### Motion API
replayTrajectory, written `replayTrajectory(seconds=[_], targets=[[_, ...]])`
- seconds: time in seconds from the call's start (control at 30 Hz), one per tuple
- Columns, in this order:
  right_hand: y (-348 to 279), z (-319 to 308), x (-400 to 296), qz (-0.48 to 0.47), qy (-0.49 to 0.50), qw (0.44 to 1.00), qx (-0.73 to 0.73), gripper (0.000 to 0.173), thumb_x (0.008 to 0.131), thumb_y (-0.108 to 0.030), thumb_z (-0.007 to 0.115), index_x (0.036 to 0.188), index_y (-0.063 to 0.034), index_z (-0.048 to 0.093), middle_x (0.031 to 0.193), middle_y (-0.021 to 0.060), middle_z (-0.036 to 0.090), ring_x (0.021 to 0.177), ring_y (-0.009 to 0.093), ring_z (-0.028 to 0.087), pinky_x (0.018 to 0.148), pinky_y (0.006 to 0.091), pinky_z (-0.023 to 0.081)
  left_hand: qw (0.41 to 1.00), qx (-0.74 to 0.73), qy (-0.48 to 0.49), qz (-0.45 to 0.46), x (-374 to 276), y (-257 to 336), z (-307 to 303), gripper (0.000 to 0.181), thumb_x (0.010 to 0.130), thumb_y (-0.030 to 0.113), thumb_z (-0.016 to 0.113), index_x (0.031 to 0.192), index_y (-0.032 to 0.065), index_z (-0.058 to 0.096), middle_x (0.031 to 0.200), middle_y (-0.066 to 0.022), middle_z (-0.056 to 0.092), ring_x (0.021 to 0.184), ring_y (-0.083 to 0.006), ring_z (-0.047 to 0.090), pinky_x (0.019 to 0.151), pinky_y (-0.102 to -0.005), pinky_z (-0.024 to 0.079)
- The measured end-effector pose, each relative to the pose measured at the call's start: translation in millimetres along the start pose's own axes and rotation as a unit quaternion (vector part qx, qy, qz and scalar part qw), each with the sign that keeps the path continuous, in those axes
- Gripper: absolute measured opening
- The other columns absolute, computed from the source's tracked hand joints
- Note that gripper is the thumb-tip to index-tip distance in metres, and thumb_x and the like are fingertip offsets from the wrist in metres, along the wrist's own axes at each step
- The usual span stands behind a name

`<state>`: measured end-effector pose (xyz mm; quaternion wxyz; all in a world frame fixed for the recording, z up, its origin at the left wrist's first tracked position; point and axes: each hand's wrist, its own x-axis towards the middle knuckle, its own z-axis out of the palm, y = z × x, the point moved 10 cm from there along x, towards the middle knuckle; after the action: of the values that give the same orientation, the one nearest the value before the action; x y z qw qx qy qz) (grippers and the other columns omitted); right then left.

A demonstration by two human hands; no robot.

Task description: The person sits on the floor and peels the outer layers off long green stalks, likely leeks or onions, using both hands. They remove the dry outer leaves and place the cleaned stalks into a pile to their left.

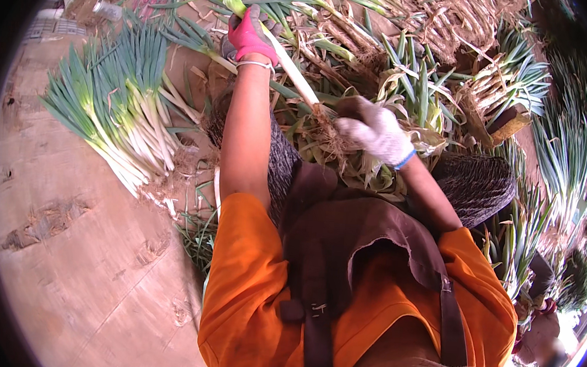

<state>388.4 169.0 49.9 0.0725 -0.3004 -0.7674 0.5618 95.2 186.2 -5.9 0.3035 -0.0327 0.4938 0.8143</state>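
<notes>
My left hand (252,34), in a pink and grey glove, is closed around the upper part of a large green onion (294,72). Its white stalk slants down to the right and ends in brown, shaggy roots (331,134). Beside these roots is my right hand (375,130), in a white knitted glove with a blue cuff; whether its fingers grip the roots cannot be told. A pile of cleaned green onions (130,124) with white stalks lies to the left. Loose peeled leaves (369,176) cover the ground between my knees.
Unpeeled green onions with soil-covered roots (440,24) lie ahead. A leafy bundle (508,86) lies at the right, with long rows of onions (564,158) beyond it. Worn wooden boards (86,250) extend at the left. A white cylindrical container (108,10) lies farther off. Another person (540,332) is at the lower right edge.
</notes>
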Motion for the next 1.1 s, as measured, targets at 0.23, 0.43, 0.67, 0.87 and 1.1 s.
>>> replayTrajectory(seconds=[0.23,0.43,0.67,0.87,1.1], targets=[[20.2,51.5,41.0,0.022,0.037,0.997,-0.063,0.044,0.082,-0.038,0.065,0.096,0.002,0.054,0.072,0.019,0.06,0.067,0.033,0.06,0.063,0.0414,0.047,0.996,0.017,-0.078,0.043,-22.4,8.8,24.4,0.025,0.084,0.013,0.063,0.103,0.0116,0.048,0.09,-0.0084,0.053,0.07,-0.0251,0.054,0.06,-0.0457,0.056],[-2.4,46.3,26.7,-0.024,-0.021,0.994,0.105,0.033,0.091,-0.031,0.057,0.098,0.0013,0.055,0.068,0.0015,0.052,0.062,0.009,0.048,0.057,0.0273,0.042,0.955,-0.091,-0.245,-0.142,-36.5,-7.0,50.8,0.038,0.089,0.037,0.057,0.108,0.005,0.052,0.081,-0.0065,0.053,0.069,-0.0206,0.051,0.063,-0.037,0.047],[2.2,49.8,16.6,0.023,-0.018,0.972,0.233,0.031,0.094,-0.028,0.047,0.104,0.001,0.052,0.068,0.0002,0.052,0.058,0.008,0.047,0.054,0.0245,0.04,0.974,-0.044,-0.192,-0.115,-27.8,-16.0,42.7,0.034,0.088,0.043,0.059,0.106,0.0145,0.054,0.075,-0.0037,0.052,0.065,-0.0195,0.05,0.061,-0.0375,0.048],[-2.4,29.5,29.0,-0.06,0.062,0.996,-0.031,0.038,0.09,-0.036,0.055,0.101,0.0007,0.054,0.071,0.0176,0.058,0.063,0.031,0.058,0.06,0.0398,0.046,0.997,0.024,-0.056,-0.036,-20.5,-0.4,17.5,0.031,0.085,0.037,0.064,0.104,0.0154,0.052,0.076,-0.0037,0.052,0.064,-0.0191,0.05,0.056,-0.0354,0.045],[-5.9,35.5,33.7,-0.049,0.082,0.995,-0.031,0.039,0.088,-0.038,0.058,0.094,0.0002,0.056,0.068,0.0199,0.058,0.066,0.036,0.059,0.062,0.0427,0.045,0.997,0.006,-0.071,-0.02,-26.2,11.1,21.9,0.025,0.085,0.034,0.064,0.099,0.0155,0.053,0.072,-0.0026,0.052,0.06,-0.0177,0.048,0.05,-0.0345,0.041]])
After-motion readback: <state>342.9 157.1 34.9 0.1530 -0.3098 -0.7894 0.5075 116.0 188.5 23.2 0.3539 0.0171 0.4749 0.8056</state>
